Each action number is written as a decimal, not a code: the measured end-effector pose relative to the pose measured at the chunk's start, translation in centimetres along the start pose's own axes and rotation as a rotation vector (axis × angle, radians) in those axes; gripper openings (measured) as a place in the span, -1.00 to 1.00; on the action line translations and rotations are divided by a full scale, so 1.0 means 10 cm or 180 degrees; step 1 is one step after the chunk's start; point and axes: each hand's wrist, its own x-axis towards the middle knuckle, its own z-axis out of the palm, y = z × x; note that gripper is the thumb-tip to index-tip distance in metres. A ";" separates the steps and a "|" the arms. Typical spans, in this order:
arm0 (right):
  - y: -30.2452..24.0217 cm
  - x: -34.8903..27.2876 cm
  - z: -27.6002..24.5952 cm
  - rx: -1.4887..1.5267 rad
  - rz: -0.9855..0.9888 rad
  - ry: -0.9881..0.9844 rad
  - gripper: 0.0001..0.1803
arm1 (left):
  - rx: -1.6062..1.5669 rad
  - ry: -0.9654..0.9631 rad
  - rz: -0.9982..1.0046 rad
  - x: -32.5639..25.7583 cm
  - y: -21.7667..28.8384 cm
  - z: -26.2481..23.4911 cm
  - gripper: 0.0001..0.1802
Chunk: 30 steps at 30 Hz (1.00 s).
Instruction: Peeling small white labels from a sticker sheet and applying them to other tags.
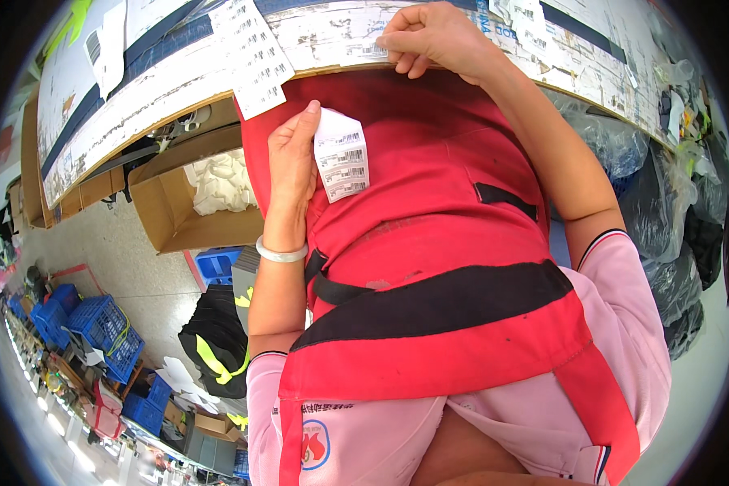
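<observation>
My left hand (294, 154) is closed on a folded strip of white barcode labels (343, 160), its thumb along the strip's upper edge. The strip hangs in front of my red apron (397, 162), just below the table edge. Over the edge of the worn white table (324, 61), my right hand (437, 40) has thumb and forefinger pinched together and the other fingers curled. Its fingertips are at a small white printed label (363, 52) by the table edge; whether they grip it cannot be made out. A longer label sheet (251, 57) lies left of it, overhanging the edge.
Below the table at left, an open cardboard box (164, 212) holds crumpled white paper (221, 182). More label sheets (112, 49) lie at the table's left. Clear plastic bags (660, 190) bulge at right. Blue crates (105, 328) and a black bag (215, 332) are on the left.
</observation>
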 end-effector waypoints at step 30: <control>0.59 -0.64 -1.46 -0.1034 -0.0969 0.1882 -0.78 | 0.0192 -0.0060 0.0259 -0.35 0.32 0.25 -0.70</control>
